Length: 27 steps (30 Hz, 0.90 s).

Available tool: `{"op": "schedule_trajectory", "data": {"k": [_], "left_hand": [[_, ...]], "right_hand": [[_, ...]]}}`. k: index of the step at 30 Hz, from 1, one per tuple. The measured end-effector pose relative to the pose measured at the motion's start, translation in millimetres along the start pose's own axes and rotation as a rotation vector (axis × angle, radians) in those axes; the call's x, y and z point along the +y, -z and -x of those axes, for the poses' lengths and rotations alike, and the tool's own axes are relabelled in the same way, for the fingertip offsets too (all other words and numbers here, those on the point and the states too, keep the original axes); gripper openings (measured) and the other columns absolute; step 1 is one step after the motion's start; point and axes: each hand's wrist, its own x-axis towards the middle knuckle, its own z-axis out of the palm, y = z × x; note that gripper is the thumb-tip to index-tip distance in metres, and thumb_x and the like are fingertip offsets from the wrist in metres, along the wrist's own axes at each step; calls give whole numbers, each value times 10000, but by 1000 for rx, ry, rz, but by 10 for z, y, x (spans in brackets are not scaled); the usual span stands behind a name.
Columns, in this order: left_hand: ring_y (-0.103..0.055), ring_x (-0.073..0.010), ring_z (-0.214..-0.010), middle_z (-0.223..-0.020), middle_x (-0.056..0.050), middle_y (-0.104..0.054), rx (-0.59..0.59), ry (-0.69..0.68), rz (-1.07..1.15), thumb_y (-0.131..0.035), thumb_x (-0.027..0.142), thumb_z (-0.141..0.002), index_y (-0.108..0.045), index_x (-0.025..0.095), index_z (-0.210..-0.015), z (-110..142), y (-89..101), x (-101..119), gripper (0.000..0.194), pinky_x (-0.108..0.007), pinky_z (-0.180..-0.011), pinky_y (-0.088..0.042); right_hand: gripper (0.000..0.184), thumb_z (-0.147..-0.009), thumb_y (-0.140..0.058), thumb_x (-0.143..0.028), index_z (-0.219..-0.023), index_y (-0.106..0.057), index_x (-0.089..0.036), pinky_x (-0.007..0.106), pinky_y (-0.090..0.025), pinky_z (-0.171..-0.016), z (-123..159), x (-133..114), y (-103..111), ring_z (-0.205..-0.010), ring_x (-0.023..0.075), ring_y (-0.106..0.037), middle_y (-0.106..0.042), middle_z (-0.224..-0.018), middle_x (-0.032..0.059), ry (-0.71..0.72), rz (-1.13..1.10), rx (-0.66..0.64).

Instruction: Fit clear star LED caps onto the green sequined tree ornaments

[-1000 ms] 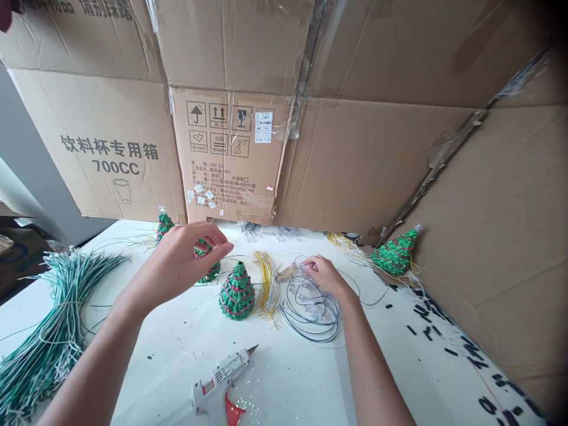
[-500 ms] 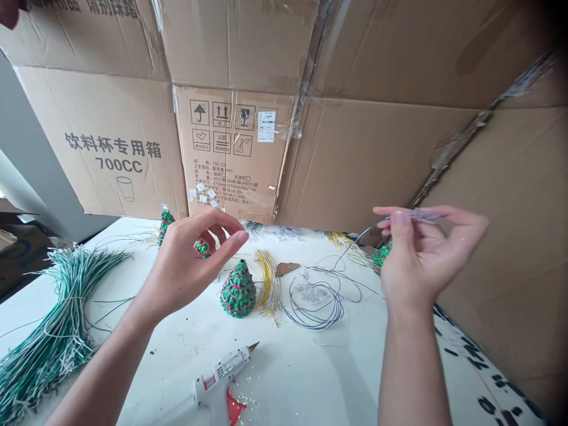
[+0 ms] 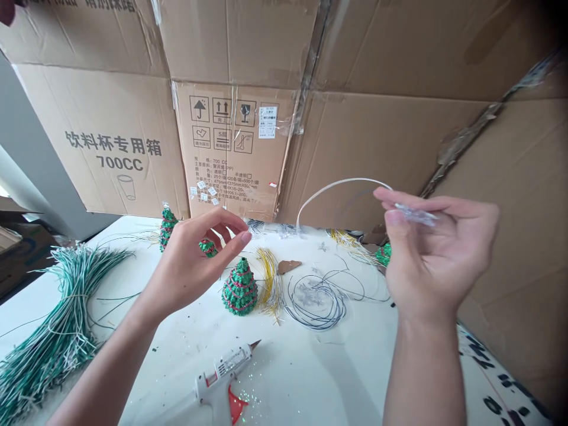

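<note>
Clear plastic piece (image 3: pixel 416 215), three o'clock, pinched in our right hand (image 3: pixel 437 260)! Our left hand (image 3: pixel 195 260) hovers at eight; fingers curled, apart.

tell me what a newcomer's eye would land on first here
Likely the miniature green Christmas tree standing upright near the table's middle, with a hot glue gun lying in front. Next, the raised right hand holding a clear plastic piece, then the thick bundle of green strands at far left.
</note>
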Motion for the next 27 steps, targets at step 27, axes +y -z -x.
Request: {"op": "schedule_trajectory", "data": {"k": [27], "left_hand": [[-496,-117,-577,-657,28,-611,-602,183,63,-633,479,-1030,-739,232,-838,18,157,-32,331,-241,-502,-367]], "right_hand": [[128,-983,-802,-262,-1006,-677,-279,332,-593,-684,232,-223,-424,-772,174,-726,-800,-933,1,-402,-441,-203]]}}
